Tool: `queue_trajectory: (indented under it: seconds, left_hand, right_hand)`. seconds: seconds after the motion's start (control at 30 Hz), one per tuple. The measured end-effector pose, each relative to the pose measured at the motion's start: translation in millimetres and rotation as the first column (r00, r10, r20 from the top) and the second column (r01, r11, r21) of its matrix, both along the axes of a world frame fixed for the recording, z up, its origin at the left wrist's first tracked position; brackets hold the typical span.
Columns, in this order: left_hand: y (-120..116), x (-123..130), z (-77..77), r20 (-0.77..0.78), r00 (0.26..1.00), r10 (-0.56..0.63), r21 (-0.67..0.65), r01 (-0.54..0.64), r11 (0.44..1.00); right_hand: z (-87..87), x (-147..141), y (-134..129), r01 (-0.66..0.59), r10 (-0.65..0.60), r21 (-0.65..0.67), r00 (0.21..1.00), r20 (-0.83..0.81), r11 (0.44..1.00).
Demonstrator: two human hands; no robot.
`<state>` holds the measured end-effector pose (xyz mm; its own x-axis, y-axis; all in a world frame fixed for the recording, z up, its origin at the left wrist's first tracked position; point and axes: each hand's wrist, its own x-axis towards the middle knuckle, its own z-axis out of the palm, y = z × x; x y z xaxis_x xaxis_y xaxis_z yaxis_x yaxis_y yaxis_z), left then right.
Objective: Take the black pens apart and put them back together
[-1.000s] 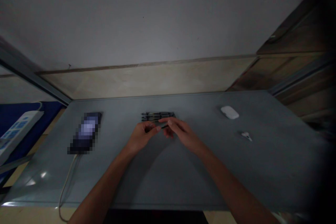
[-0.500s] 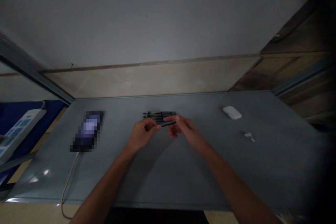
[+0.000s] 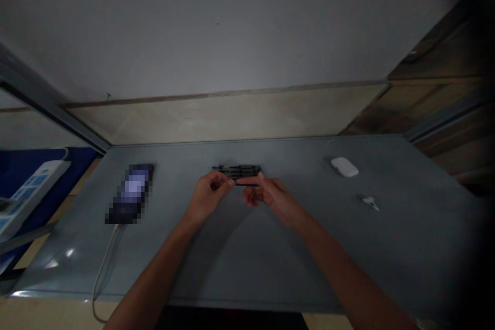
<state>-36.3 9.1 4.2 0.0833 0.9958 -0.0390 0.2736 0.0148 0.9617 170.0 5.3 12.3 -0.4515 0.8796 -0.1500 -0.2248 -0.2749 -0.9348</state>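
The left hand (image 3: 209,197) & the right hand (image 3: 270,197) are up over the gray worktop (image 3: 294,273), close together. Their fingertips almost meet, but I can't tell if they touch.

The right hand is shut on a thin black stick (image 3: 247,184), w/ its pointing finger lying along the top. The stick lies flat, side to side, btwn the 2 hands. The left hand's fingers are bent & right by the stick's left end. Can't tell if they're holding it.

Just past the hands is a neat row of thin black sticks (image 3: 236,170), lying side by side on the worktop, almost touching the hands.

Far to the left is a phone (image 3: 131,194), blurred out, w/ a white cord (image 3: 103,268) going off the front edge. Off to the right are a white mouse (image 3: 344,167) & a small white earbud (image 3: 369,202). A white power strip (image 3: 38,191) sits past the left side, on something blue.
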Motion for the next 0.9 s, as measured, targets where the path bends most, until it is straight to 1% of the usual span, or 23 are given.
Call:
queue_trajectory:
  seconds: [0.1, 0.2, 0.3, 0.37, 0.43, 0.57, 0.7, 0.8, 0.9]
  left_hand:
    - [-1, 3, 1.6, 0.006, 1.0, -0.008, -0.005, 0.008, 1.0]
    - [-2, 5, 4.2, 0.016, 1.0, 0.012, -0.004, -0.012, 1.0]
    - [-2, 5, 4.2, -0.058, 0.997, 0.047, 0.0, -0.047, 0.999]
    - [-2, 4, 2.0, -0.128, 0.991, 0.041, 0.0, -0.041, 0.999]
    - [-1, 3, -1.0, -0.157, 0.987, 0.024, -0.011, -0.026, 1.0]
    - [-1, 3, -3.3, -0.1, 0.995, -0.009, -0.018, 0.008, 1.0]
    - [-2, 5, 1.8, -0.027, 0.999, -0.033, -0.03, 0.032, 0.999]
    - [-3, 7, 5.8, -0.019, 1.0, -0.015, -0.057, 0.014, 0.998]
    - [-4, 6, 6.4, -0.026, 1.0, 0.008, -0.094, -0.01, 0.995]
  right_hand:
    - [1.0, 0, 0, 0.02, -0.02, -0.001, 1.0, -0.025, 1.0]
    - [2.0, 0, 0, 0.056, -0.056, 0.01, 0.998, -0.017, 0.998]
    - [2.2, -1, 0, 0.08, -0.08, 0.025, 0.997, 0.008, 0.996]
    - [1.1, -2, 0, 0.079, -0.08, 0.036, 0.996, 0.028, 0.996]
    - [-0.8, -3, 1, 0.071, -0.074, 0.047, 0.996, 0.05, 0.996]
    - [-3.9, -2, 2, 0.063, -0.066, 0.062, 0.997, 0.042, 0.996]
    - [-3.0, 0, 3, 0.075, -0.075, 0.028, 0.997, 0.009, 0.997]
    - [-1.3, 0, 3, 0.086, -0.086, 0.014, 0.996, 0.011, 0.996]
    - [-0.6, -1, 2, 0.102, -0.103, 0.029, 0.995, 0.019, 0.994]
